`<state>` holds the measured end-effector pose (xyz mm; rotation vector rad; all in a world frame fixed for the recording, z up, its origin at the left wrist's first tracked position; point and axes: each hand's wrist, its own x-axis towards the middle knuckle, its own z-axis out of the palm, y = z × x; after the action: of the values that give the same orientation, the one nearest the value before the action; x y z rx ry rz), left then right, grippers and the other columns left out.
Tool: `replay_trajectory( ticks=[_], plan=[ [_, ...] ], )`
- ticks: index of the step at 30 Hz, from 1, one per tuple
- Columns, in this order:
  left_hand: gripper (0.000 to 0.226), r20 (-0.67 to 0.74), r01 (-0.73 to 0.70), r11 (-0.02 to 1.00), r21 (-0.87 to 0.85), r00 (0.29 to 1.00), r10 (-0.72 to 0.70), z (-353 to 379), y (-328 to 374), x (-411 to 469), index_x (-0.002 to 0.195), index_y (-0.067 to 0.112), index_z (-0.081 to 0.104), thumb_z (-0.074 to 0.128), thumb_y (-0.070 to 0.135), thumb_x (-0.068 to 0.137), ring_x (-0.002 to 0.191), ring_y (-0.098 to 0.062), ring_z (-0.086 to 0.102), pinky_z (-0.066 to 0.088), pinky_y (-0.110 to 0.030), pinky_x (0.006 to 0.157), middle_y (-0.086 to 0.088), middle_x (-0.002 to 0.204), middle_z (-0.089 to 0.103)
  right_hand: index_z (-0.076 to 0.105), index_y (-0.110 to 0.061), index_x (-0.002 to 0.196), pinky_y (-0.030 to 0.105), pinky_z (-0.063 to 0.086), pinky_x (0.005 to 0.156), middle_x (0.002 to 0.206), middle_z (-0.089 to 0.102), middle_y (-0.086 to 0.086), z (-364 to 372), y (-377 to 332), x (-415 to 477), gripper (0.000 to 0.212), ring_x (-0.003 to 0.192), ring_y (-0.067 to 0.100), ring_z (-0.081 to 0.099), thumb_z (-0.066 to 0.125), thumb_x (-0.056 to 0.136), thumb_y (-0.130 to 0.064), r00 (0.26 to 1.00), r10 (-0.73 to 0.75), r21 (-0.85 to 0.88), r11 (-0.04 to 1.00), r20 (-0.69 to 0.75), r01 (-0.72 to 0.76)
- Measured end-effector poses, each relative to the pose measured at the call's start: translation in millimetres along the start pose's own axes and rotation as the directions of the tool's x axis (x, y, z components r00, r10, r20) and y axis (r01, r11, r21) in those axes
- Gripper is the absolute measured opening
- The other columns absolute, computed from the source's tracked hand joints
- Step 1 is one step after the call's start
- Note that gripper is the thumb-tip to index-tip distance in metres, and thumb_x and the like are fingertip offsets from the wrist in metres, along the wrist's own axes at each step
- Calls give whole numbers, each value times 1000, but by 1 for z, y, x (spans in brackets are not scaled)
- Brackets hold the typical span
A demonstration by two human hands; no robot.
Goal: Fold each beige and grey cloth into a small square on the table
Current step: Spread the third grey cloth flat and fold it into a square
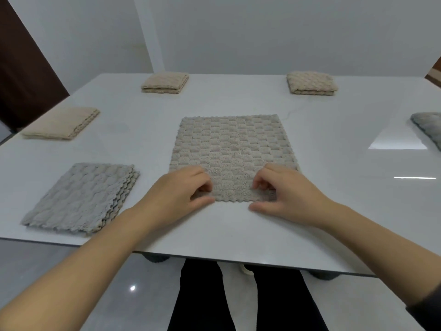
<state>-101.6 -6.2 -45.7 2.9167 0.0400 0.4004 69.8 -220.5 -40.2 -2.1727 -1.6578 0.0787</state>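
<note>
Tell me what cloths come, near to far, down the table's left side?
First the folded grey bumpy cloth → then the flat folded beige cloth → last the small thick beige folded square.

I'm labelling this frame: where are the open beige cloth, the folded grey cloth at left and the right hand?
open beige cloth [235, 149], head view, its middle.
folded grey cloth [81, 197], head view, top face.
right hand [286, 192], head view, back of hand.

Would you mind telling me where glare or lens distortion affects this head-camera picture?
Head view: bright glare whitens the glossy table at right, beside the grey cloth cropped by the frame; wide-angle distortion slants the wall corner; the central beige cloth is evenly lit, its weave clear; shadows are faint.
</note>
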Motion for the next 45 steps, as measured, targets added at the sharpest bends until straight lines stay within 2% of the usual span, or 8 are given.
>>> replay_trajectory(
  ticks=[6,13,21,24,28,33,39,45],
  plan=[
    [10,-58,79,991,108,996,-73,-1,7,2,83,29,51,58,36,86,75,-10,53,43,-29,54,15,80,54,58,-22,98,33,46,71,96,58,-9,5,3,1,22,91,17,56,60,78,-12,984,114,-101,987,-137,-128],
    [20,-38,159,982,97,987,-156,-3,-9,-12,93,28,58,59,17,77,91,-11,54,45,-29,63,16,93,55,60,-18,101,28,35,69,99,59,-4,2,16,-4,31,93,21,54,58,75,-1,979,124,-130,981,-162,-146],
    [12,-104,314,943,-105,940,-325,-9,-25,-34,87,24,64,69,14,85,83,-11,53,43,-28,73,12,87,58,65,-15,93,23,44,76,90,63,-6,-5,34,-14,24,86,10,56,64,77,2,958,172,103,983,-228,-152],
    [10,-111,477,812,-335,836,-537,-11,-25,-32,79,28,64,70,22,85,70,-6,55,39,-16,63,12,77,63,67,-21,86,10,41,68,79,65,-12,-14,38,-10,17,71,0,56,67,84,-4,920,311,382,901,-239,-205],
    [13,-176,514,702,-493,731,-659,-15,-29,-8,74,19,64,68,21,86,66,-12,53,40,-23,64,6,69,65,69,-19,85,27,42,70,77,67,2,-19,52,13,5,72,9,55,69,88,-14,855,429,546,809,-292,-218],
    [27,-196,617,671,-411,659,-726,-20,-44,46,81,5,62,54,27,95,77,-23,54,37,-32,66,-8,78,63,67,-5,87,30,39,68,74,61,6,-18,76,54,19,71,13,52,61,93,-22,797,516,564,777,-314,-280],
    [22,-240,718,622,-313,574,-783,-7,-80,109,86,14,59,52,33,96,83,-25,55,40,-32,67,-2,83,60,63,-2,87,30,36,64,84,65,15,-17,104,103,26,78,22,56,58,93,-26,741,566,448,802,-361,-395],
    [15,-283,752,603,-267,537,-795,8,-108,138,89,18,57,53,31,96,86,-19,49,39,-34,71,-1,96,60,63,-11,87,48,56,73,81,68,9,-12,127,139,19,75,30,66,62,89,-30,736,596,425,785,-322,-450]
  ],
)
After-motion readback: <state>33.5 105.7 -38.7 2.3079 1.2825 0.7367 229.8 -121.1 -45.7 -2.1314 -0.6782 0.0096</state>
